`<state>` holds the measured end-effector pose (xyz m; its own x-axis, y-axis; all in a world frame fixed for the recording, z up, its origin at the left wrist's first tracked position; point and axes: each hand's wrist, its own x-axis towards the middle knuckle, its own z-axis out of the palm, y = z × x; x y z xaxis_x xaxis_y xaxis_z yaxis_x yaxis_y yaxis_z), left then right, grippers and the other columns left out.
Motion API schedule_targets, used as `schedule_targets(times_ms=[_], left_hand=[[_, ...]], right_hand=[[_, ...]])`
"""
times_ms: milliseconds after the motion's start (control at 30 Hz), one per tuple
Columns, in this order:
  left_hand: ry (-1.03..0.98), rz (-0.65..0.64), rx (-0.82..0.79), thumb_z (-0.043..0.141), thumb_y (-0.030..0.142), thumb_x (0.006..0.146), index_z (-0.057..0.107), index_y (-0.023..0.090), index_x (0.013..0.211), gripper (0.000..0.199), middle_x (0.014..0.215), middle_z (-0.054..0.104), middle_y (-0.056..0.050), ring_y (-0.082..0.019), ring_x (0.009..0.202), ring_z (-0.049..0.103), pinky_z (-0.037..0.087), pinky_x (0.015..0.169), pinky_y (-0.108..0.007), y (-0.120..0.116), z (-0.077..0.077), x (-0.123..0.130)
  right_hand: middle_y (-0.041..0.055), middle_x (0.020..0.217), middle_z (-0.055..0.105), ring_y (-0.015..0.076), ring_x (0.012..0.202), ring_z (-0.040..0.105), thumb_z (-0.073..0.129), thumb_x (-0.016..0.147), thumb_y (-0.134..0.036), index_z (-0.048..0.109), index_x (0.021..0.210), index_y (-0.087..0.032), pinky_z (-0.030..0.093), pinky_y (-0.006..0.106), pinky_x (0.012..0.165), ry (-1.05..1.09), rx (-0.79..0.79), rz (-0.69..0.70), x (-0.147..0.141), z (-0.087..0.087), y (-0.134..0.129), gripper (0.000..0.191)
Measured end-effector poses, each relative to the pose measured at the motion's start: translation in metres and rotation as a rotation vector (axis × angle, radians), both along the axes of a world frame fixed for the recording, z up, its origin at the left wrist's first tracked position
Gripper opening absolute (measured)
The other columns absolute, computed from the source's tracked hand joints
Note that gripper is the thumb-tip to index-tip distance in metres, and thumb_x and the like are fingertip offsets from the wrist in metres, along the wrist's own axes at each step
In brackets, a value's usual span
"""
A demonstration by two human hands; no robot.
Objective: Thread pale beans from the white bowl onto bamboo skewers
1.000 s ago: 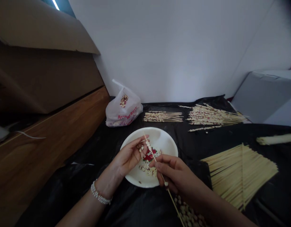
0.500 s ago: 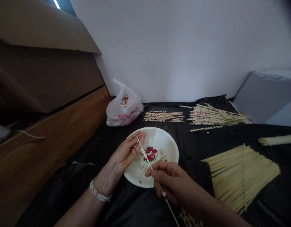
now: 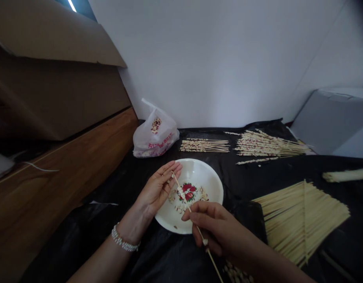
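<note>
My right hand grips a thin bamboo skewer between thumb and fingers, its tip slanting up to the left. Several small white pieces are threaded on the skewer's upper part, and another sits lower, below my right fingers. My left hand is half curled, palm up, at the tip, its thumb and fingertips at a small white piece there. Another pale bit shows in its fingers. Under both hands stands a white bowl with a red flower print, holding loose white and dark-red pieces.
A white plastic bag stands behind the bowl. Filled skewers lie in a small pile and a larger pile. Bare skewers spread at right. Loose pieces lie near the front. A cardboard box rises at left.
A small white piece now shows at the skewer's tip by my left fingers. My left fingertips have shifted slightly; my right hand keeps its hold on the skewer.
</note>
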<state>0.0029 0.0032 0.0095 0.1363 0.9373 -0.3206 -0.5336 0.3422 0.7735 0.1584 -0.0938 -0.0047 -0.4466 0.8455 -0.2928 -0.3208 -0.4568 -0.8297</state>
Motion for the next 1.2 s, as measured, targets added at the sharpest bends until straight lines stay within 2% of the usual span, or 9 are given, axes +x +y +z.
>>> schedule_targets(times_ms=[133,367,900,1033,1200], left_hand=[[0.016,0.009,0.035,0.055,-0.007,0.082,0.065,0.009,0.105,0.030,0.124,0.066,-0.017,-0.020,0.112,0.065,0.052,0.097,-0.025,-0.001,0.000,0.003],[0.004,-0.030,0.074,0.056,-0.004,0.083,0.065,0.011,0.111,0.033,0.122,0.067,-0.017,-0.020,0.114,0.063,0.051,0.098,-0.026,0.002,-0.010,0.002],[0.023,-0.030,0.121,0.060,-0.003,0.081,0.067,0.009,0.104,0.027,0.121,0.068,-0.017,-0.021,0.113,0.064,0.051,0.098,-0.026,0.003,-0.015,0.001],[0.044,-0.035,0.142,0.062,-0.001,0.081,0.068,0.011,0.102,0.025,0.117,0.069,-0.015,-0.020,0.113,0.064,0.051,0.098,-0.027,0.003,-0.015,0.001],[0.090,-0.055,0.150,0.062,0.001,0.082,0.069,0.011,0.101,0.023,0.115,0.071,-0.015,-0.019,0.109,0.066,0.052,0.097,-0.027,0.001,-0.014,0.001]], right_hand=[[-0.0047,0.051,0.058,0.0013,0.029,0.027,0.062,0.086,-0.035,0.063,0.088,-0.014,0.008,0.022,0.032,0.002,0.004,-0.001,0.001,-0.001,-0.001,0.021],[-0.0048,0.050,0.058,0.0019,0.029,0.029,0.063,0.086,-0.035,0.063,0.090,-0.015,0.008,0.021,0.031,0.022,-0.014,-0.006,0.001,-0.005,0.000,0.021],[-0.0056,0.049,0.057,0.0023,0.029,0.029,0.064,0.084,-0.040,0.064,0.089,-0.015,0.009,0.021,0.032,0.023,-0.018,-0.004,0.000,-0.005,0.001,0.026],[-0.0060,0.047,0.057,0.0019,0.028,0.024,0.064,0.084,-0.038,0.064,0.086,-0.015,0.008,0.022,0.032,0.032,-0.038,-0.012,0.000,-0.004,0.001,0.023],[-0.0050,0.047,0.057,0.0025,0.029,0.028,0.065,0.083,-0.035,0.064,0.085,-0.015,0.008,0.021,0.031,0.082,-0.031,-0.023,0.001,-0.005,0.002,0.020]])
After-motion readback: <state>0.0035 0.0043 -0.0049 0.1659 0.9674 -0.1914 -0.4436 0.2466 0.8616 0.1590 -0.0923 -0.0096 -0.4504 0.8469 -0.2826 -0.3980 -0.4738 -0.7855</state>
